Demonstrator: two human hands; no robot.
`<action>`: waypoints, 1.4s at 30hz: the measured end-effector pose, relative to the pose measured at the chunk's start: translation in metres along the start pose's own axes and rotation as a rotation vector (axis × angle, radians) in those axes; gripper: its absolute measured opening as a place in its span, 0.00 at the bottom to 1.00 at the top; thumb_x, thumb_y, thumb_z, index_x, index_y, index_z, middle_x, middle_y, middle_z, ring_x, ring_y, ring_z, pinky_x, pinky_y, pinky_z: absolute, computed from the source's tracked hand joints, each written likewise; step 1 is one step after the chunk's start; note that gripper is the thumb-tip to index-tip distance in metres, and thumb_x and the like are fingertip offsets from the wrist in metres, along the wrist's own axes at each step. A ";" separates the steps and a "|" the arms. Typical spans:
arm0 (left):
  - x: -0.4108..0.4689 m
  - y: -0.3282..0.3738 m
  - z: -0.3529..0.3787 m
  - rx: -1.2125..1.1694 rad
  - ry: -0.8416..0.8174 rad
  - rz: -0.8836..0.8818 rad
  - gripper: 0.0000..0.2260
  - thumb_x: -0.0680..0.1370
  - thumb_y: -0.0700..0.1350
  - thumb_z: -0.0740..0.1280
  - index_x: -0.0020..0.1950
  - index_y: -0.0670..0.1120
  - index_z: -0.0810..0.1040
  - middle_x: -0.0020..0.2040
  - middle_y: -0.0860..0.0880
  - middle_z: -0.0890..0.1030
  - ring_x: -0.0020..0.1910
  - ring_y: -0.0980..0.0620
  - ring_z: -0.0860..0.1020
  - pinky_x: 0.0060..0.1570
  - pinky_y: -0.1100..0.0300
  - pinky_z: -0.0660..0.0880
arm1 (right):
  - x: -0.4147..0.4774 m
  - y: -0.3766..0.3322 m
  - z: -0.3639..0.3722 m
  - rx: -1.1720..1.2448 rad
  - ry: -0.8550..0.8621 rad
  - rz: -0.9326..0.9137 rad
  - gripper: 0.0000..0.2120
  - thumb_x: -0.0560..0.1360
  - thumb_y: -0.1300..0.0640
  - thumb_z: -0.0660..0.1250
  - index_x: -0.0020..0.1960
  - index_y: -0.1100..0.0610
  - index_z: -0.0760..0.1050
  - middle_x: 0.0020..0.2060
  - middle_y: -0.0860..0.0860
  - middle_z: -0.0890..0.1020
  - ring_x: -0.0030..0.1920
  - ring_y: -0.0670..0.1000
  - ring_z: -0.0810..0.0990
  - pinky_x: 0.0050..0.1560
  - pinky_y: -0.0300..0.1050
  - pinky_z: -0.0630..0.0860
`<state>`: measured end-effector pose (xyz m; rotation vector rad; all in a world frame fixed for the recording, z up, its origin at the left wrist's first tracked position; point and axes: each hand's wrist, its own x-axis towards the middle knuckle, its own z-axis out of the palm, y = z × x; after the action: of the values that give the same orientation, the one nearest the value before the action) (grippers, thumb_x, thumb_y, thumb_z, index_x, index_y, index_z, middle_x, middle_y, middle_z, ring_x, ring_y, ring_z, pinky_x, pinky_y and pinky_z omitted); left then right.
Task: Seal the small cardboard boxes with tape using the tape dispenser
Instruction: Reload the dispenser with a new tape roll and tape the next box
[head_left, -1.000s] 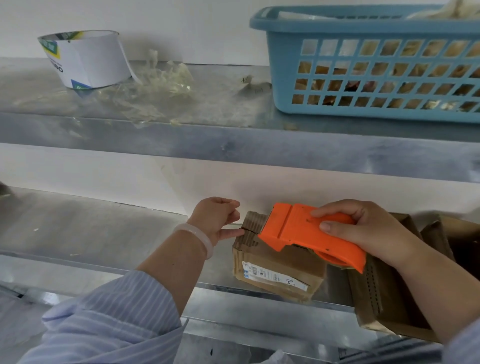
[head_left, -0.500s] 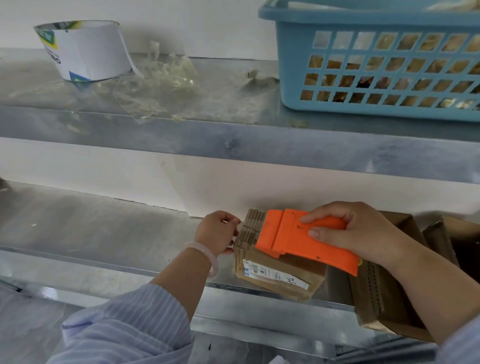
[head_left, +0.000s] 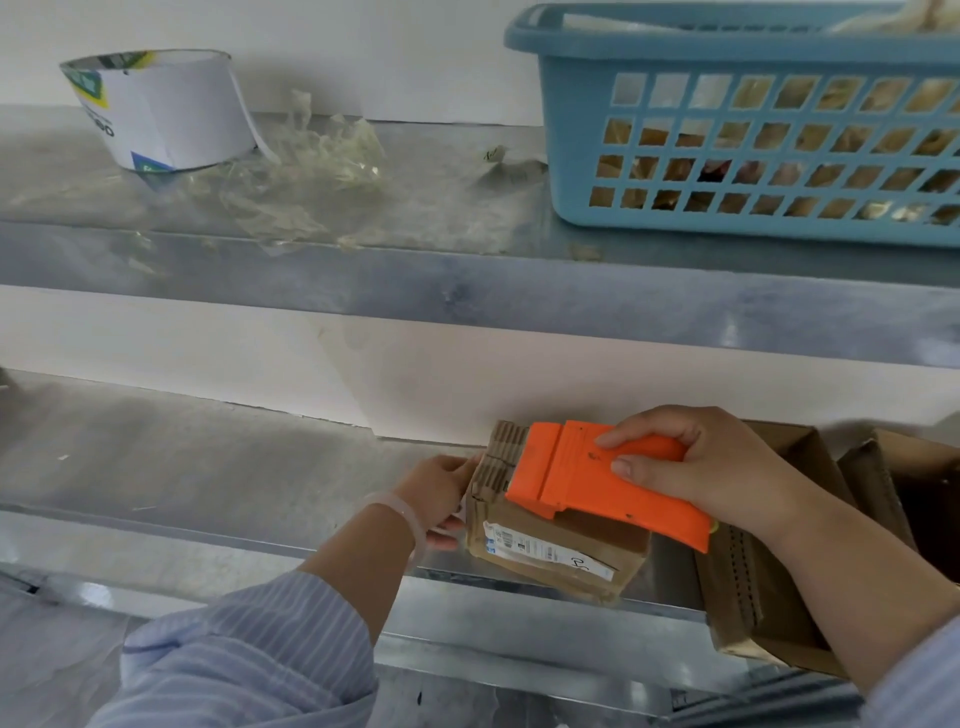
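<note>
A small brown cardboard box (head_left: 550, 558) with a white label lies on the lower metal shelf (head_left: 208, 467), near its front edge. An orange tape dispenser (head_left: 587, 480) rests flat on the box's top. My right hand (head_left: 696, 467) grips the dispenser's handle from the right. My left hand (head_left: 439, 496) holds the box's left side, thumb on its upper edge and fingers lower down. The tape roll itself is hidden under the dispenser.
More open cardboard boxes (head_left: 779, 571) stand to the right on the lower shelf. The upper shelf (head_left: 415, 291) carries a blue plastic basket (head_left: 753, 130), a white paper ring (head_left: 161, 109) and crumpled clear tape scraps (head_left: 311, 166).
The dispenser has come down from a tilted hover to lie flat on the box top. My left hand has moved from a loose fist beside the box to holding its left side.
</note>
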<state>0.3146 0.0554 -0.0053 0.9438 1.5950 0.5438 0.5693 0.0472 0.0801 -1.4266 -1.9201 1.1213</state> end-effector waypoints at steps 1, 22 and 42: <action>0.004 -0.002 0.001 -0.025 0.031 0.041 0.13 0.83 0.53 0.60 0.63 0.51 0.77 0.36 0.53 0.81 0.34 0.54 0.77 0.32 0.61 0.78 | 0.000 0.000 0.000 -0.002 -0.001 -0.001 0.11 0.63 0.41 0.72 0.45 0.31 0.81 0.47 0.31 0.80 0.48 0.34 0.78 0.39 0.30 0.74; 0.009 0.011 0.017 -0.093 0.009 0.327 0.11 0.85 0.46 0.54 0.65 0.56 0.70 0.54 0.51 0.79 0.53 0.50 0.79 0.58 0.51 0.78 | -0.017 0.015 -0.037 -0.012 -0.065 0.043 0.13 0.62 0.41 0.72 0.47 0.31 0.81 0.48 0.30 0.80 0.50 0.36 0.79 0.45 0.34 0.74; -0.012 -0.009 -0.043 1.116 0.189 0.706 0.33 0.76 0.66 0.35 0.79 0.57 0.53 0.79 0.59 0.52 0.79 0.55 0.46 0.77 0.50 0.46 | 0.027 0.019 0.019 0.169 -0.066 -0.022 0.11 0.62 0.46 0.74 0.44 0.37 0.84 0.47 0.35 0.83 0.48 0.39 0.81 0.42 0.33 0.78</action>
<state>0.2711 0.0465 0.0051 2.3962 1.6870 0.1533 0.5561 0.0688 0.0517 -1.2897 -1.8328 1.3021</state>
